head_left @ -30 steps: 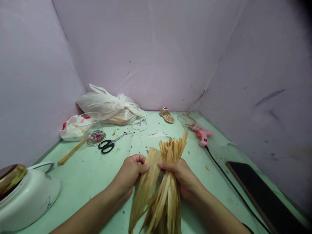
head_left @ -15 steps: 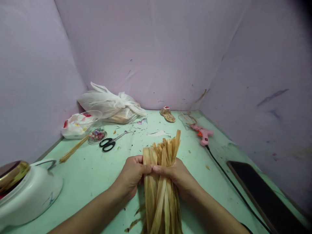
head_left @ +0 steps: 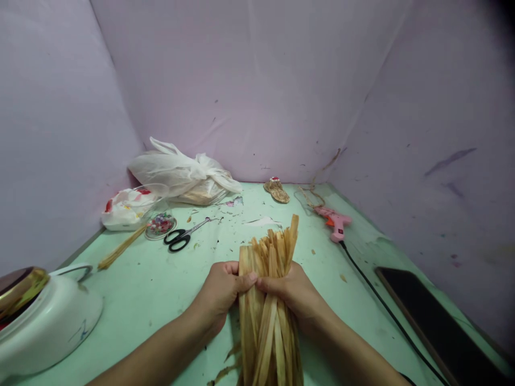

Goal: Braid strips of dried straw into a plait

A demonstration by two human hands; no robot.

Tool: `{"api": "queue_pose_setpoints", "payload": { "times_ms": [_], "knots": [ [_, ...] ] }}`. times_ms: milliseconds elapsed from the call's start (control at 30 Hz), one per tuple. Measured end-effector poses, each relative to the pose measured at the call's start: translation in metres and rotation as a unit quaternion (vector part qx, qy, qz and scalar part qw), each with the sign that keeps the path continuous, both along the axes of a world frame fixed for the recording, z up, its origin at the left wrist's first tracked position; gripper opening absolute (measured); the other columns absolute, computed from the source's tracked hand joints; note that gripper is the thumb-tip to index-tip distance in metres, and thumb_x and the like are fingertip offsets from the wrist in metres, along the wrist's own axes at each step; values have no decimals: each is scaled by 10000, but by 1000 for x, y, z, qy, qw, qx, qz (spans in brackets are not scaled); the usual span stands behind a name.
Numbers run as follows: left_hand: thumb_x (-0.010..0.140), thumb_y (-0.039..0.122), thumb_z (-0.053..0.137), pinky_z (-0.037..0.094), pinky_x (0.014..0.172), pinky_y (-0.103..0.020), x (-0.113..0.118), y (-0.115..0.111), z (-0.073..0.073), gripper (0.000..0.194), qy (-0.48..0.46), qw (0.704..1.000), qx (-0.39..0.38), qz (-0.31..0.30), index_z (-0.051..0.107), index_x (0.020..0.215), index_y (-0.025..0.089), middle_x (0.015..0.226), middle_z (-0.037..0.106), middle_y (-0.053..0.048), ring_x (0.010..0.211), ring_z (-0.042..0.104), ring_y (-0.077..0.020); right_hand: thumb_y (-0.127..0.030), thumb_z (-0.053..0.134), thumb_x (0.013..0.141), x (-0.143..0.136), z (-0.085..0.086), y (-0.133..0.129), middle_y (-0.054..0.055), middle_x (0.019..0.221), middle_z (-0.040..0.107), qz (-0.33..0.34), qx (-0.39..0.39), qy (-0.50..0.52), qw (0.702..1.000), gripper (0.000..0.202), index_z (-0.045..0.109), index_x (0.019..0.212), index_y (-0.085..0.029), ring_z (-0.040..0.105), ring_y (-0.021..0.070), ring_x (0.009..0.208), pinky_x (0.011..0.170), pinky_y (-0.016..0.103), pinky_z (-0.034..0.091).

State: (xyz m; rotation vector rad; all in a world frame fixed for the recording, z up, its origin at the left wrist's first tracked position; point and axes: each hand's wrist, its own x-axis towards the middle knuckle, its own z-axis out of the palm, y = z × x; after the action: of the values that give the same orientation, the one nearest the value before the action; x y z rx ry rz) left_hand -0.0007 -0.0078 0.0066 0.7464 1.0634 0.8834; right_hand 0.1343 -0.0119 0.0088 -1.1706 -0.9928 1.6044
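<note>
"1 bundle of dry strips (head_left: 284, 327), where?"

"Held over the near bench (head_left: 173, 300), short ends pointing away, tails toward the wearer."

"Grip?"

"Closed on both sides. Left hand (head_left: 222, 289) pinches the broad flat strip (head_left: 247, 316) along the bundle's edge; right hand (head_left: 301, 295) clasps the rest, thumb across the front."

"Why up there?"

"Probably bunches the short ends together, leaves tails loose."

"Scissors (head_left: 178, 240) and glue gun (head_left: 338, 224)?"

"Scissors farther left, glue gun farther right, both beyond the hands. Likely parked aside for elbow room."
</note>
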Motion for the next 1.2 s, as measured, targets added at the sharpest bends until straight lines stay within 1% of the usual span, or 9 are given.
{"api": "queue_pose_setpoints", "payload": {
  "times_ms": [333,533,667,800,900,1000,1067,1133,1200],
  "knots": [
    [519,293,750,410,526,-264,2,-1,-10,264,6,999,33,-4,602,600,89,565,641,-66,507,554,-155,-130,645,519,-5,2,-2,-2,641,636,-26,-8,-37,999,235,644,755,-130,573,160,597,589,278,475],
    [494,311,768,417,511,-233,0,4,0,296,-64,997,5,-32,584,573,93,505,591,-36,472,527,-120,-116,611,519,0,1,1,7,588,625,-7,-56,63,996,181,623,699,-123,562,137,534,533,252,463],
    [554,184,716,293,363,-133,-27,29,11,227,-36,999,-10,3,510,503,104,412,455,41,342,374,-22,-146,640,519,23,4,13,0,522,589,19,-161,180,970,122,575,620,-130,522,91,435,451,202,447],
    [600,106,656,177,299,-107,-66,56,19,171,-9,1000,-10,23,495,544,112,462,480,39,306,318,2,-89,641,487,53,16,25,-43,526,536,91,-107,252,957,207,594,681,-142,443,37,379,348,124,367],
    [616,101,645,152,281,-115,-77,61,25,179,-2,1000,-10,26,480,555,133,434,459,53,279,274,-1,-82,654,477,64,21,28,-46,530,533,97,-99,255,957,225,603,688,-141,428,28,372,325,111,347],
    [606,127,668,273,323,-132,-62,49,30,170,13,1000,-10,24,501,577,135,430,476,42,321,375,-35,-129,691,516,54,17,26,-32,473,526,40,-161,195,967,151,590,628,-117,465,49,381,372,142,400],
    [590,155,686,370,416,-152,-44,34,33,149,18,1000,-20,-10,564,668,117,528,561,1,431,488,-68,-165,714,541,39,11,22,-25,440,529,2,-179,143,973,155,579,593,-110,478,63,378,401,167,418],
    [585,175,669,428,520,-194,-26,19,34,179,2,997,-18,-70,599,733,104,610,605,-30,542,555,-109,-174,740,536,24,5,15,-24,465,560,-5,-140,132,981,188,600,646,-112,492,72,395,430,184,425],
    [559,162,648,429,551,-212,-12,7,32,196,17,996,10,-82,618,743,103,625,616,-32,567,559,-121,-191,755,535,12,1,9,3,581,630,24,-99,145,984,298,630,795,-119,566,120,494,519,240,470]
  ]
}}
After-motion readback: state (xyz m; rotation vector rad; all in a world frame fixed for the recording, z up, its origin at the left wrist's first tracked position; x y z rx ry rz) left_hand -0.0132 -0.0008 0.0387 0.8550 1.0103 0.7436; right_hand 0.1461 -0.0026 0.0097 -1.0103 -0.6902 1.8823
